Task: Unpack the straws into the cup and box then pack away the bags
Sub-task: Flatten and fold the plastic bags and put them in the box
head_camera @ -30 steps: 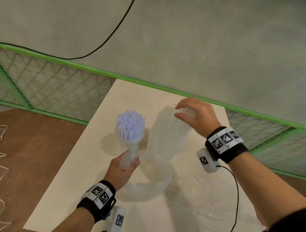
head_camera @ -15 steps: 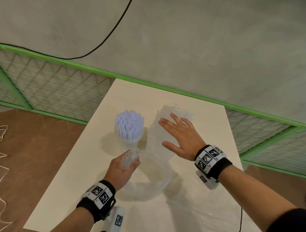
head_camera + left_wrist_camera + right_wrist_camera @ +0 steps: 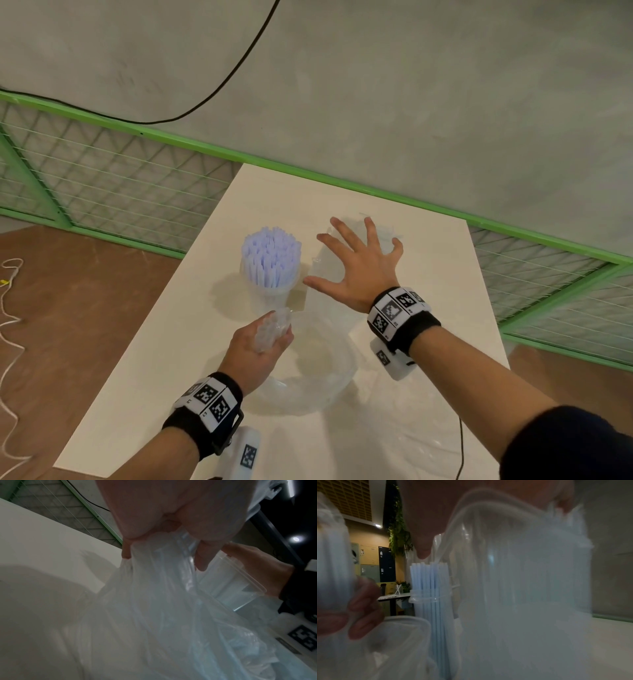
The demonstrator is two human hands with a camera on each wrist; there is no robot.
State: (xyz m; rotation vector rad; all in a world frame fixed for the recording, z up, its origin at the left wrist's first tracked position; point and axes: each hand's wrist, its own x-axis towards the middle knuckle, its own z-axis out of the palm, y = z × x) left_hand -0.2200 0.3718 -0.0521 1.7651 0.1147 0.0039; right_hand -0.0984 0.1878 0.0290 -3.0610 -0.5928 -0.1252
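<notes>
A clear cup (image 3: 270, 291) packed with upright pale blue straws (image 3: 271, 255) stands mid-table; the cup (image 3: 426, 599) also shows in the right wrist view. Just near of it my left hand (image 3: 270, 334) grips the bunched neck of a clear plastic bag (image 3: 318, 373), which loops across the table; the fingers (image 3: 200, 555) pinch the film (image 3: 154, 601). My right hand (image 3: 356, 253) is open with fingers spread on top of a tall clear box (image 3: 387, 236) to the right of the cup. Clear straws fill the box (image 3: 530, 574) under the palm.
Another clear bag (image 3: 394, 435) lies flat on the near right of the white table (image 3: 445, 274). A green mesh fence (image 3: 102, 171) runs behind the table below a grey wall. A black cable (image 3: 460, 445) hangs from my right wrist.
My right hand let go of the top of the box, drew back with fingers straight, and now lies spread on the top again. The left hand kept its grip on the bag.
</notes>
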